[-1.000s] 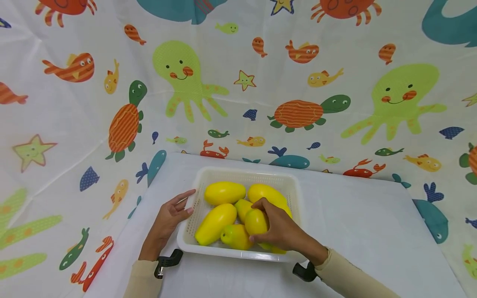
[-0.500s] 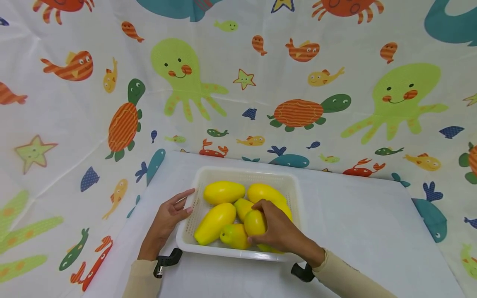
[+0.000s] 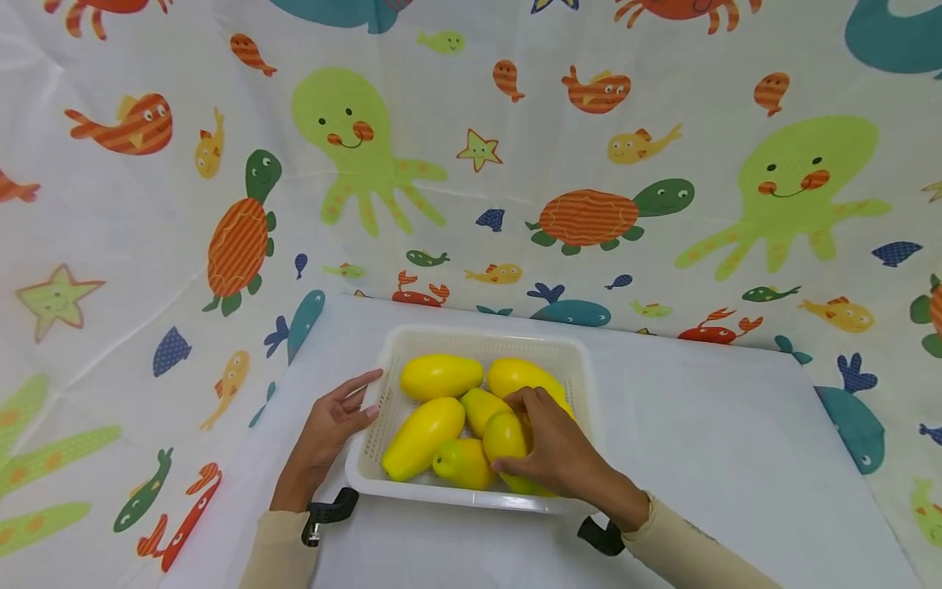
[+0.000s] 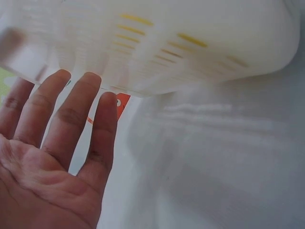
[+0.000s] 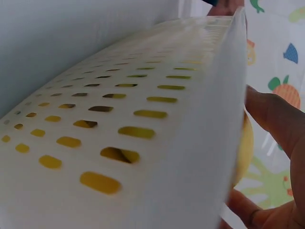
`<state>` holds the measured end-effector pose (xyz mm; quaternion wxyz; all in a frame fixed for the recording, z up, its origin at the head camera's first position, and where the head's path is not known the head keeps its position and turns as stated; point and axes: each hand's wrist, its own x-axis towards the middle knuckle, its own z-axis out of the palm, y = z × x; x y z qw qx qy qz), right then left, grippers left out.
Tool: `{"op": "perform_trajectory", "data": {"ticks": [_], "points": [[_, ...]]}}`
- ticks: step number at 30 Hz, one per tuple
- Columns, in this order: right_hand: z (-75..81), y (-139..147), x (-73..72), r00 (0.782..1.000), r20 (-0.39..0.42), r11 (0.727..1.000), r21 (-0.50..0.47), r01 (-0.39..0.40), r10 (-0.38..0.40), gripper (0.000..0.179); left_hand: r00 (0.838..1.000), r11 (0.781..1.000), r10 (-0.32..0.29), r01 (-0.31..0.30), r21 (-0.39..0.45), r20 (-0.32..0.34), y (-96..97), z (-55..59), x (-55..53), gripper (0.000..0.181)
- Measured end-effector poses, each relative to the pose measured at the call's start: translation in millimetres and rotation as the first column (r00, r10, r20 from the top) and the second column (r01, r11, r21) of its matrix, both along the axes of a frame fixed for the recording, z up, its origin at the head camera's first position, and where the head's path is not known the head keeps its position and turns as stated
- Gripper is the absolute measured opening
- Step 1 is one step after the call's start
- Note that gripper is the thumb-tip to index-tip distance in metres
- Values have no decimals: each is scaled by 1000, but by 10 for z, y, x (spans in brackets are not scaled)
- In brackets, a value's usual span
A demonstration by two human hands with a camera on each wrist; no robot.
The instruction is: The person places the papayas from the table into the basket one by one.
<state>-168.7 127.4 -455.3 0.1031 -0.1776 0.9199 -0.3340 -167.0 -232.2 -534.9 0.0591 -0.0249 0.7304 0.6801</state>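
A white plastic basket point(image 3: 471, 501) stands on the table and holds several smooth yellow, mango-shaped fruits, some with a greenish tinge. My right hand point(image 3: 553, 446) reaches over the basket's right front part. Its thumb and fingers grip one yellow fruit point(image 3: 506, 435), which stands tilted among the others; its far side is hidden by the hand. Beside it lie a fruit with a green tip point(image 3: 459, 464) and a larger oblong fruit point(image 3: 424, 438). My left hand point(image 3: 329, 431) is at the basket's left side, with extended fingertips against or close to the wall. In the left wrist view the fingers point(image 4: 71, 114) look straight and spread.
A white cloth covers the table point(image 3: 699, 458). Behind it hangs a curtain point(image 3: 471, 98) printed with sea animals. Two more oblong fruits, one at the back left point(image 3: 441, 377) and another at the back right point(image 3: 526, 379), lie in the basket.
The view has tilted slightly downward. Both hands keep nearly the same place, and the gripped fruit has barely moved; the right hand's fingers have shifted a little.
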Motion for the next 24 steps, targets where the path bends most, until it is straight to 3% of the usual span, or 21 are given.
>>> {"op": "perform_trajectory", "data": {"ticks": [9, 14, 21, 24], "points": [[42, 51, 40, 999, 6, 999, -19, 32, -32, 81, 1000, 1000, -10, 10, -4, 15, -5, -7, -26, 65], [88, 85, 76, 999, -21, 999, 18, 44, -44, 87, 999, 989, -33, 33, -144, 1, -55, 78, 27, 66], [170, 193, 72, 996, -75, 998, 56, 42, -38, 86, 997, 932, -55, 30, -360, -62, -122, 333, 173, 76], [185, 261, 63, 990, -135, 996, 72, 43, -33, 87, 996, 881, -64, 29, -473, -58, -107, 492, 235, 84]]}}
